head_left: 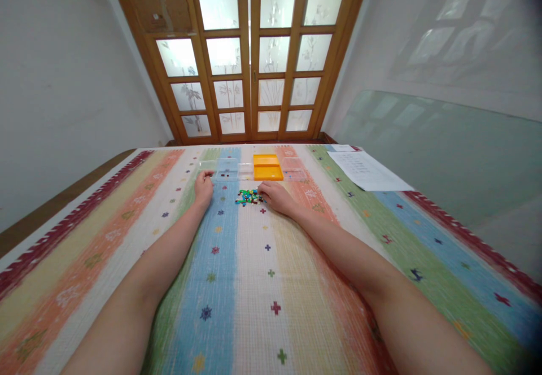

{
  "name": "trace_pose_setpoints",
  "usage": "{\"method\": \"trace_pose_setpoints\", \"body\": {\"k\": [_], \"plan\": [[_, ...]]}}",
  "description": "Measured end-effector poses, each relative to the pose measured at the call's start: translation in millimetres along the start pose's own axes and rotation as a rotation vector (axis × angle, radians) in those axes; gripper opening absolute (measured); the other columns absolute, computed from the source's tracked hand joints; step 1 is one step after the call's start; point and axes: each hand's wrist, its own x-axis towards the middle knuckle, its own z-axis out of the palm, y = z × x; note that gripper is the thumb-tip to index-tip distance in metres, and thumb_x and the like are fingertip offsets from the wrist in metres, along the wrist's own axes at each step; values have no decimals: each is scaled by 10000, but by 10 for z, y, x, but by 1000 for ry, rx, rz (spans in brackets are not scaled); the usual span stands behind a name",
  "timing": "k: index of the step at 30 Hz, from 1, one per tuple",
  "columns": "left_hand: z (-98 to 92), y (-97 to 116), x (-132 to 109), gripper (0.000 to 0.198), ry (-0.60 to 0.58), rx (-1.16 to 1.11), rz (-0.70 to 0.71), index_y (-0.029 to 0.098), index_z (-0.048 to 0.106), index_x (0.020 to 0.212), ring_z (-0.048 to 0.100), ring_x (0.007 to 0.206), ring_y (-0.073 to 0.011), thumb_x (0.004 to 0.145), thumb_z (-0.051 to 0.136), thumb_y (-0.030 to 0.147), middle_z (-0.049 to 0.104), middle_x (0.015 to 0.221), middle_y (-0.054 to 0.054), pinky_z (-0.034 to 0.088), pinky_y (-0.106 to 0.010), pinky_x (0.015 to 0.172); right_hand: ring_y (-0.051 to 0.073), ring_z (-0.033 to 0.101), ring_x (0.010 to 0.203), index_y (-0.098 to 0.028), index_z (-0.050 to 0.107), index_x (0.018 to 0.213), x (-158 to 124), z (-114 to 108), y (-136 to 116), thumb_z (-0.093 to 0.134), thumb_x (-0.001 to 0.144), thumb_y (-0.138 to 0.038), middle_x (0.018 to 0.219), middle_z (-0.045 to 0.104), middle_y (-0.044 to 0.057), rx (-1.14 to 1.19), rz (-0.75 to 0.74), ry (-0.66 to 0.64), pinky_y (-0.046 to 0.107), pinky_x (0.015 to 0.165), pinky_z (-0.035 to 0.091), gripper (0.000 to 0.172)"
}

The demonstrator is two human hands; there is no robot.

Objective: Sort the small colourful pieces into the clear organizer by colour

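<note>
A small heap of tiny coloured pieces [249,196] lies on the striped cloth [254,284] far ahead of me. My right hand [274,195] rests at the heap's right edge, fingers curled and pinched toward the pieces; what it holds, if anything, is too small to make out. My left hand [204,185] lies to the heap's left, fingers curled, by the near edge of a clear compartment tray [220,169] that has a few dark bits in it. An orange tray [267,167] stands just beyond the heap.
More clear trays [293,167] sit right of the orange one. A printed sheet of paper [366,170] lies at the far right of the cloth. Wooden doors with frosted glass [249,59] stand behind, and a glass pane [444,149] leans on the right wall.
</note>
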Motion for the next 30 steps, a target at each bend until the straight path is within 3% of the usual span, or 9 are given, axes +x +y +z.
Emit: {"method": "trace_pose_setpoints", "body": {"k": [5, 14, 20, 30], "plan": [[-3, -96, 82, 522, 15, -84, -57, 156, 668, 1290, 587, 642, -136, 818, 448, 162, 713, 1214, -94, 498, -271, 632, 218, 635, 950, -210, 726, 994, -4, 14, 16, 571, 962, -89, 988, 714, 62, 13, -12, 9, 313, 859, 472, 199], [-10, -111, 98, 598, 15, -77, -86, 132, 618, 1421, 616, 665, -122, 845, 460, 159, 715, 1298, -111, 508, -243, 641, 235, 651, 1010, -212, 742, 1108, -14, 24, 9, 571, 979, -95, 1063, 736, 85, 12, -28, 34, 346, 911, 494, 244], [-13, -88, 99, 764, 20, -121, -141, 198, 376, 1634, 642, 645, -130, 884, 513, 140, 690, 1363, -126, 538, -274, 653, 226, 660, 1001, -221, 751, 1105, -6, 38, 28, 580, 965, -82, 1057, 744, 77, 12, -21, 27, 341, 908, 501, 261], [6, -117, 90, 639, -7, -70, -87, 180, 491, 1523, 639, 658, -123, 884, 512, 174, 717, 1276, -104, 523, -258, 659, 231, 665, 975, -211, 746, 1095, -16, 18, 24, 631, 977, -150, 1039, 753, 86, 38, 19, 56, 346, 885, 504, 176]]}}
